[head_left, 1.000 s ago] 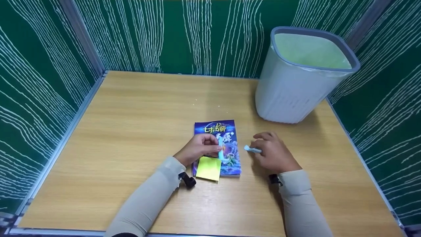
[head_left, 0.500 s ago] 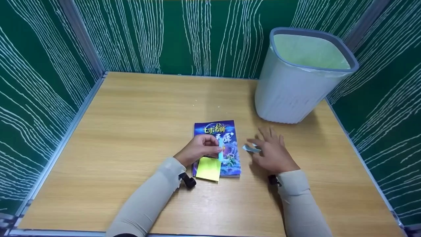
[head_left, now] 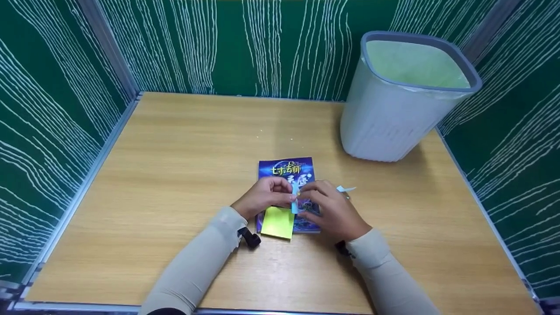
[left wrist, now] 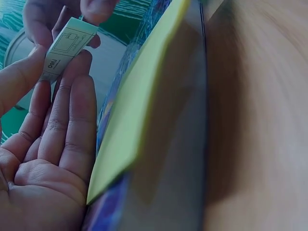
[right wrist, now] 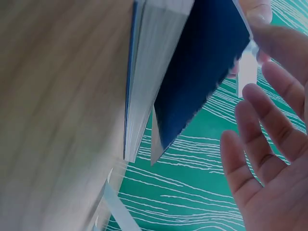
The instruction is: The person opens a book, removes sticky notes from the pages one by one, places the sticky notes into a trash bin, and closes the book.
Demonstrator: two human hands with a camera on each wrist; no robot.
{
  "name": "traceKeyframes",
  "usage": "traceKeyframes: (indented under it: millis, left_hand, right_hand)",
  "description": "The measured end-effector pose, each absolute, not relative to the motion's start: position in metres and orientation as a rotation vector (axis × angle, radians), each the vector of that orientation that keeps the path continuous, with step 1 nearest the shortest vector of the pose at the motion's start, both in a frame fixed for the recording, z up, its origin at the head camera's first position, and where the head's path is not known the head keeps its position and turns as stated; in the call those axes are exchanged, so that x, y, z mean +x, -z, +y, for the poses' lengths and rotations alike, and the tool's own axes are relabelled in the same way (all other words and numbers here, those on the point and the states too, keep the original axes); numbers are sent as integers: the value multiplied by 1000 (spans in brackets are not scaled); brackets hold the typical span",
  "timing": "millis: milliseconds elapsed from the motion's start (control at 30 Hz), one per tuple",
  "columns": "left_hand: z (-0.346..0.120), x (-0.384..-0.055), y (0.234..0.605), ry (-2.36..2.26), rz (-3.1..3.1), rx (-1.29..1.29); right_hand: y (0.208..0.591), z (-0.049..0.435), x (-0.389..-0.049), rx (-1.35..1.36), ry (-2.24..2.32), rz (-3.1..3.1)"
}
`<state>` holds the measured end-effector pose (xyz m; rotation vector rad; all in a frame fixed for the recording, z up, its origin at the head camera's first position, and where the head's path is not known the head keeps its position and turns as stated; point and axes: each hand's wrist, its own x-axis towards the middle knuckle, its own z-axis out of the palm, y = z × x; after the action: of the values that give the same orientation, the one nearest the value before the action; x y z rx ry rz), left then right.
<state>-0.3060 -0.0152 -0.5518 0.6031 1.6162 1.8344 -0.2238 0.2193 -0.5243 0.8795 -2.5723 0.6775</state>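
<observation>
In the head view, my left hand [head_left: 269, 195] pinches a narrow light blue block [head_left: 295, 199] above the book [head_left: 286, 166]. The left wrist view shows printing on the block's pale face [left wrist: 65, 45]. My right hand [head_left: 334, 210] is beside the block, thumb and fingers spread; its fingertips come close to it, and contact is hard to tell. A yellow sticky-note pad [head_left: 278, 222] lies over the book's lower left. On the table right of the right hand lies a loose light blue strip [head_left: 345, 189]. A dark blue flap [right wrist: 197, 62] stands out from the book's pages in the right wrist view.
A tall white waste bin [head_left: 385, 122] with a grey rim and pale liner stands at the table's back right. Tiny white specks dot the wooden table [head_left: 197, 144] behind the book. Green walls [head_left: 232, 48] with white lines close in the back and sides.
My right hand has let go of the loose blue strip, which now lies on the table, and has moved left to the blue block. The left hand has stayed in place.
</observation>
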Motion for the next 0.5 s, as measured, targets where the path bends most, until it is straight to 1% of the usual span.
traceKeyframes:
  millis: [233, 400, 500]
  left_hand:
    - [-16, -308, 555, -1852, 1599, 628]
    - [-16, -309, 557, -1864, 1584, 636]
    - [-15, -309, 558, -1867, 1577, 625]
  right_hand:
    - [525, 220, -227, 878, -668, -2545]
    - [527, 226, -230, 918, -771, -2462]
    - [525, 233, -230, 882, -842, -2446]
